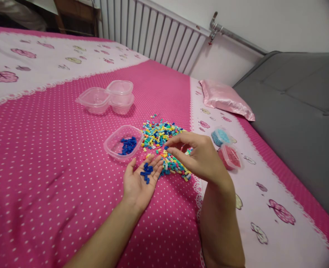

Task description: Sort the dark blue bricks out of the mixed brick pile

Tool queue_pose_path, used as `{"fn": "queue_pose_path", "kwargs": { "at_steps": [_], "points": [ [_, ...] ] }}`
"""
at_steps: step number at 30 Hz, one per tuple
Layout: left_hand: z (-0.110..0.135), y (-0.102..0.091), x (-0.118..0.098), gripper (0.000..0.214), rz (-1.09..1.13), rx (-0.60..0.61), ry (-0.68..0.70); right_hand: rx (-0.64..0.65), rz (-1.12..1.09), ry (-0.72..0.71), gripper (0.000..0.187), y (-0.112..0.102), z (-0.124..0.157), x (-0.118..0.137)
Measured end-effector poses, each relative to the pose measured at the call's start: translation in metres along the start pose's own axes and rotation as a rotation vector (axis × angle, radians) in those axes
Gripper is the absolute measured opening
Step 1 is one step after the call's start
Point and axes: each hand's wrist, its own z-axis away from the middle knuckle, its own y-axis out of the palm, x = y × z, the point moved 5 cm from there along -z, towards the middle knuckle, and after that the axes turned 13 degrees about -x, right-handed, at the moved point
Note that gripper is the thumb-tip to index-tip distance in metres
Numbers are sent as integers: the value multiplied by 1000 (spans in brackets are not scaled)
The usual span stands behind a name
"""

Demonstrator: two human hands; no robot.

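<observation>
My right grip [200,156] pinches one blue block [166,147]; my flat, uncurled left grip [139,186], if tilted right, could spill its loose blue blocks [146,172] into the mixed pile [159,134].

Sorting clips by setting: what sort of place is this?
Most likely a bedroom: the work surface looks like a bed, with a pink polka-dot bedspread, a shiny pink pillow and a padded grey headboard.

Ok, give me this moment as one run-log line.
left hand: palm up, bearing loose blue pieces | right hand: pinching blue piece at mixed-colour pile | clear tub: more blue pieces inside
</observation>
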Motion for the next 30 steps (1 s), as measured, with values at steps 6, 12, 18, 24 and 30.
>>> {"fn": "queue_pose_path", "kwargs": {
  "at_steps": [6,12,18,24,30],
  "points": [
    [-1,0,0,42,13,15,4,101,-3,-24,12,7,2,-2],
    [-2,-1,0,39,33,11,-2,96,25,-13,14,8,1,-3],
    [0,-1,0,41,38,-14,-15,42,96,22,15,15,-3,-16],
    [-1,0,0,39,3,-14,6,50,262,91,22,43,-7,-43],
    [-3,-2,0,35,20,-8,12,126,392,110,32,90,-1,-70]
  ]
}}
